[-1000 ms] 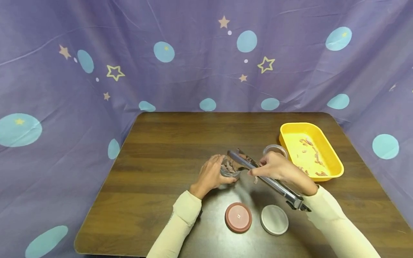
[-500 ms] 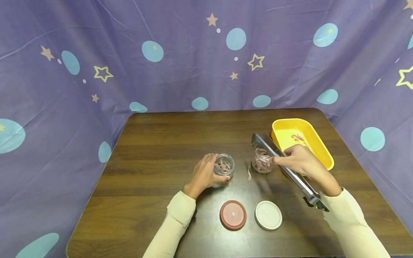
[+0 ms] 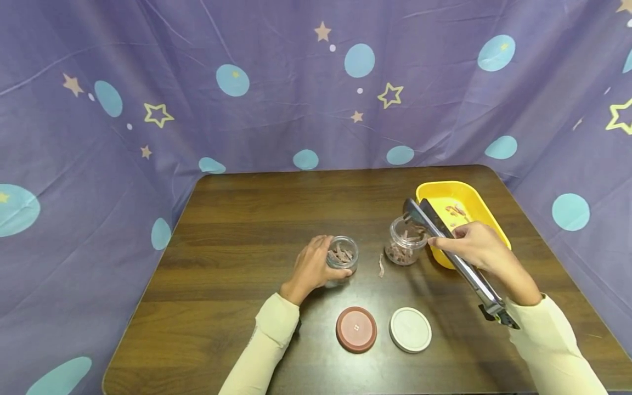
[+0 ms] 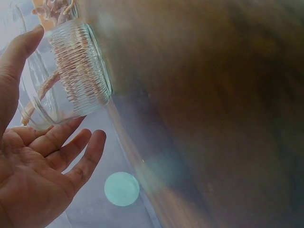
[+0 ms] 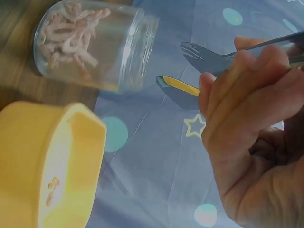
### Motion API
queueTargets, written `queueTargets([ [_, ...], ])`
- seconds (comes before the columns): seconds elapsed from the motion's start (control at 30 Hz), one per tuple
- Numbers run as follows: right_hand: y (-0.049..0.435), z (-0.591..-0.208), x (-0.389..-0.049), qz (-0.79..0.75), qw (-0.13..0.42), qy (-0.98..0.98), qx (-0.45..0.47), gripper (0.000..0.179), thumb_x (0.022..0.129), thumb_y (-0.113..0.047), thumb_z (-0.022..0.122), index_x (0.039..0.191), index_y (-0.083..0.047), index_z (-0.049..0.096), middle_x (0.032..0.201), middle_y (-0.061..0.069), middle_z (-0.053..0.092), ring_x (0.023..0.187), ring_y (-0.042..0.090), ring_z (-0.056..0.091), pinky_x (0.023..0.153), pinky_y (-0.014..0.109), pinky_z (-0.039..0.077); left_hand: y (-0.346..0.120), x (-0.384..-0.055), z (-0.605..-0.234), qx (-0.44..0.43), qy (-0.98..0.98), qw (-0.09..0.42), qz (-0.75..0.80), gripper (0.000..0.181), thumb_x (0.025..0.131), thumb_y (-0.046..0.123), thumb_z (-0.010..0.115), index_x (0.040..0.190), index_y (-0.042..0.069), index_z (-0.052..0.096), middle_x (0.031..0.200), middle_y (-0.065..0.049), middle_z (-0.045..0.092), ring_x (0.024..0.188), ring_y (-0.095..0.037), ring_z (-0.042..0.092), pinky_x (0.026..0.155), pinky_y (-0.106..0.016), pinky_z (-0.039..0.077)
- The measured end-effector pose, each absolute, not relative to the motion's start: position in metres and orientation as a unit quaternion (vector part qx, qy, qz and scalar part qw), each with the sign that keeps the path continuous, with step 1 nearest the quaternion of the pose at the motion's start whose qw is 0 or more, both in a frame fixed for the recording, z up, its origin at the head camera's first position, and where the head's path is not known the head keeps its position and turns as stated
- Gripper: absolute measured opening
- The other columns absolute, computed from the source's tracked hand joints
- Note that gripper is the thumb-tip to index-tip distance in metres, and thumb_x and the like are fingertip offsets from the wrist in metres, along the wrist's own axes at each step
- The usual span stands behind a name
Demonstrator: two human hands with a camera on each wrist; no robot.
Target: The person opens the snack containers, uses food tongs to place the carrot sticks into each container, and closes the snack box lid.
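Note:
My left hand (image 3: 311, 266) holds a glass jar (image 3: 353, 265) on the table, with thumb and fingers on opposite sides. Pale brownish-pink strips (image 3: 340, 253) lie inside it; in the left wrist view the jar's ribbed glass (image 4: 78, 71) shows them. My right hand (image 3: 481, 247) grips metal tongs (image 3: 466, 270), their ends raised above a second glass jar (image 3: 392, 253) and the near side of a yellow tub (image 3: 498, 233). In the right wrist view the tongs' two tips (image 5: 202, 56) stand apart with nothing between them. Similar strips (image 5: 71, 35) fill part of the second jar.
One loose strip (image 3: 381, 265) lies on the wooden table (image 3: 276, 203) between the jars. A red lid (image 3: 356, 329) and a whitish lid (image 3: 411, 329) lie nearer the front. Several strips (image 3: 455, 210) are in the yellow tub. A purple patterned curtain (image 3: 276, 126) hangs behind the table.
My right hand has carried the tongs from over the left jar rightward, past the second jar's mouth, toward the tub. My left hand keeps its hold. The head view has shifted slightly.

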State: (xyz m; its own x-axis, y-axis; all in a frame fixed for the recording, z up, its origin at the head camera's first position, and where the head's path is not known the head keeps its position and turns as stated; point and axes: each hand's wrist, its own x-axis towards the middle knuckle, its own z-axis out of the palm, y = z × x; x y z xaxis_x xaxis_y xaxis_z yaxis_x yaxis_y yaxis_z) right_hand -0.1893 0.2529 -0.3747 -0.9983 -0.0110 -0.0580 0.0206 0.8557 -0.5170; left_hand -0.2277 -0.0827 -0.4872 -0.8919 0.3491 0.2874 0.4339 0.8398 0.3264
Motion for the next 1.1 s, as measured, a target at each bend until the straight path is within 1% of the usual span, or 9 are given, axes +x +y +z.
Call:
queueTargets([
  [0.23, 0.27, -0.374, -0.19, -0.247, 0.039, 0.968, 0.025, 0.059, 0.074, -0.067, 0.059, 0.054, -0.015, 0.04, 0.049, -0.004, 0.039, 0.049, 0.017, 0.046, 0.044, 0.029, 0.039, -0.085, -0.228, -0.488, -0.204, -0.952, 0.112, -0.201, 0.094, 0.056, 0.059, 0.078, 0.127, 0.005, 0.05, 0.126, -0.014, 0.057, 0.122, -0.026, 0.05, 0.097, -0.041, 0.046],
  [0.33, 0.279, -0.375, -0.191, -0.245, 0.042, 0.968, 0.038, 0.06, 0.073, -0.069, 0.057, 0.055, -0.014, 0.042, 0.051, -0.002, 0.042, 0.049, 0.018, 0.048, 0.044, 0.03, 0.04, -0.086, -0.229, -0.489, -0.203, -0.951, 0.115, -0.2, 0.093, 0.056, 0.059, 0.078, 0.127, 0.006, 0.051, 0.125, -0.013, 0.058, 0.121, -0.026, 0.051, 0.096, -0.041, 0.046],
  [0.57, 0.301, -0.378, -0.196, -0.234, 0.048, 0.969, 0.061, 0.062, 0.074, -0.071, 0.054, 0.053, -0.016, 0.034, 0.05, -0.005, 0.034, 0.048, 0.017, 0.043, 0.042, 0.03, 0.037, -0.087, -0.229, -0.489, -0.203, -0.952, 0.118, -0.194, 0.094, 0.056, 0.061, 0.077, 0.127, 0.005, 0.05, 0.126, -0.013, 0.058, 0.121, -0.025, 0.051, 0.095, -0.041, 0.047],
  [0.77, 0.316, -0.383, -0.204, -0.228, 0.057, 0.969, 0.075, 0.062, 0.072, -0.073, 0.055, 0.049, -0.018, 0.038, 0.048, -0.006, 0.036, 0.048, 0.016, 0.044, 0.043, 0.03, 0.037, -0.086, -0.229, -0.49, -0.205, -0.952, 0.112, -0.2, 0.095, 0.056, 0.06, 0.078, 0.128, 0.005, 0.05, 0.127, -0.014, 0.057, 0.123, -0.025, 0.05, 0.097, -0.041, 0.046],
  [0.93, 0.328, -0.386, -0.216, -0.216, 0.07, 0.97, 0.085, 0.061, 0.07, -0.075, 0.053, 0.05, -0.02, 0.038, 0.051, -0.005, 0.037, 0.053, 0.017, 0.043, 0.045, 0.03, 0.035, -0.085, -0.23, -0.49, -0.207, -0.951, 0.113, -0.199, 0.094, 0.056, 0.059, 0.079, 0.128, 0.005, 0.05, 0.126, -0.014, 0.057, 0.122, -0.026, 0.05, 0.096, -0.041, 0.046],
  [1.1, 0.343, -0.391, -0.229, -0.206, 0.075, 0.972, 0.09, 0.062, 0.071, -0.076, 0.053, 0.051, -0.02, 0.035, 0.046, -0.005, 0.036, 0.047, 0.018, 0.044, 0.043, 0.031, 0.035, -0.083, -0.23, -0.488, -0.208, -0.951, 0.11, -0.198, 0.095, 0.056, 0.059, 0.079, 0.128, 0.006, 0.05, 0.127, -0.015, 0.056, 0.122, -0.026, 0.05, 0.096, -0.042, 0.046],
])
